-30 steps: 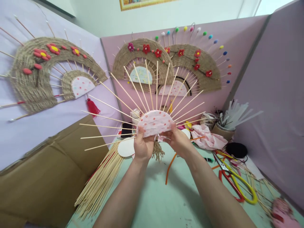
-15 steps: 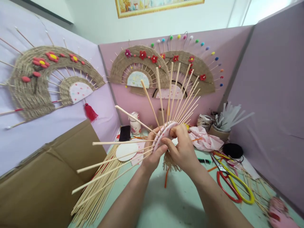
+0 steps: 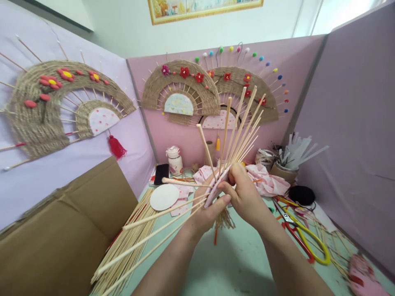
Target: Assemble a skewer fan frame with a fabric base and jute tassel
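Observation:
Between my two hands, above the table, is a fan frame: a cloth-covered semicircle (image 3: pixel 212 196) with pale wooden sticks (image 3: pixel 236 142) fanning out of its curved edge. My left hand (image 3: pixel 207 213) grips its lower left side, thumb on the near face and fingers behind. On the right side, my right hand (image 3: pixel 242 191) pinches the semicircle with bent fingers and thumb. The piece is tilted, its edge turned partly toward me. A bundle of frayed brown twine (image 3: pixel 225 220) hangs below my hands; where it is attached is hidden.
Loose wooden sticks (image 3: pixel 123 250) and a white disc (image 3: pixel 164 197) lie left, beside brown cardboard (image 3: pixel 70 226). To the right are scissors (image 3: pixel 311 240), spotted cloth (image 3: pixel 268 181), black yarn (image 3: pixel 302 195) and a pot of white strips (image 3: pixel 285 170). Finished twine fans (image 3: pixel 182 68) hang on the partitions.
Both hands have moved slightly right and down with the fan frame. It has turned more edge-on, so its sticks bunch closer together and the left ones swing downward.

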### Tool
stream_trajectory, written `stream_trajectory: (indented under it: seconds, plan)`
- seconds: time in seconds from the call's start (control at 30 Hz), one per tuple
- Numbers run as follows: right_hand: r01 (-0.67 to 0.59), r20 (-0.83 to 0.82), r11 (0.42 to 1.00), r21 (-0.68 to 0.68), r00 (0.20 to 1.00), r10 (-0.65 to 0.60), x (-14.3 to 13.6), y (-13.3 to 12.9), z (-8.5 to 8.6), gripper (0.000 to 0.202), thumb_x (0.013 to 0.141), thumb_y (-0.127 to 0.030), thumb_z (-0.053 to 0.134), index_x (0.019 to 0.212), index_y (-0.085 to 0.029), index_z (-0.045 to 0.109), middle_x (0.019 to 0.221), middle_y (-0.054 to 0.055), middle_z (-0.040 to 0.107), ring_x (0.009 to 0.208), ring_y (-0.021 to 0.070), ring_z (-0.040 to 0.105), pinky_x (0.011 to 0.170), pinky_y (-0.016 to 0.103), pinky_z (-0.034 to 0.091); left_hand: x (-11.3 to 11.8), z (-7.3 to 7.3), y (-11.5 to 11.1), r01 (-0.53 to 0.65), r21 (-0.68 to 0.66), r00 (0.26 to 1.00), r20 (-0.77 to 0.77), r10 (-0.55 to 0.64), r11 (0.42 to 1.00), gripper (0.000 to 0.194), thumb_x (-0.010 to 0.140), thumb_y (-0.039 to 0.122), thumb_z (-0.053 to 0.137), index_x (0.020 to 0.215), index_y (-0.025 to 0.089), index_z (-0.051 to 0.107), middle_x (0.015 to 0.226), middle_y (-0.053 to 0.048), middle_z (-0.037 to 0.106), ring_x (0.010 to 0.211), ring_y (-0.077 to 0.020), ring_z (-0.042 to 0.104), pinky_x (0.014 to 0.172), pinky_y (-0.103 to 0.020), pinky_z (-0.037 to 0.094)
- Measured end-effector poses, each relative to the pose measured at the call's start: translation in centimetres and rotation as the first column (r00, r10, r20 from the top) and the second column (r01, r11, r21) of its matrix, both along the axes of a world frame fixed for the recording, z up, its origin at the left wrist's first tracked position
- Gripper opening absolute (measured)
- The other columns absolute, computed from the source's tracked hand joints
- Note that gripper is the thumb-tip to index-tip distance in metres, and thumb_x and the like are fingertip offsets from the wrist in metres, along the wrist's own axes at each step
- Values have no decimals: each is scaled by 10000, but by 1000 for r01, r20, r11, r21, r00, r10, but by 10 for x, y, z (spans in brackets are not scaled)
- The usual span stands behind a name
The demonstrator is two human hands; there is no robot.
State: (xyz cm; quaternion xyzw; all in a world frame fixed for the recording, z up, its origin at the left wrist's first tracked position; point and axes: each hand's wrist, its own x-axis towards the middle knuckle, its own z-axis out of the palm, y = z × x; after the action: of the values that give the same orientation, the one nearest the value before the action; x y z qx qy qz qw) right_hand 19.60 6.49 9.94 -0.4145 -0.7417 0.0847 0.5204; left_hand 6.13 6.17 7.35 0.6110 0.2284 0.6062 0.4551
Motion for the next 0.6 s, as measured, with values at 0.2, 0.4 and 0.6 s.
stream_trajectory:
  seconds: [0.2,0.4,0.6]
  plan:
    - [7,-51,999,-33,999,-9,1,7,0,320,916,-423,545,720,-255,355,756,-13,413,705,183,397,611,315,324,4,-2,5,12,14,999,46,-13,1000,384,854,329,684,1230,251,671,1259,-66,683,1352,-308,476,1143,-430,363]
    - [-53,-82,993,-102,996,45,5,12,0,286,945,-391,465,712,-255,369,706,-22,409,694,182,416,608,312,338,6,-5,13,136,3,975,179,-134,991,475,884,425,636,1324,247,609,1393,-71,599,1351,-300,484,1160,-420,350]
    - [-12,-90,994,-112,996,1,6,13,-3,296,939,-399,484,709,-252,371,709,-25,408,699,178,415,622,312,341,7,3,5,94,-83,977,197,-76,992,440,780,267,771,1211,229,691,1351,-79,630,1378,-313,452,1175,-405,335]
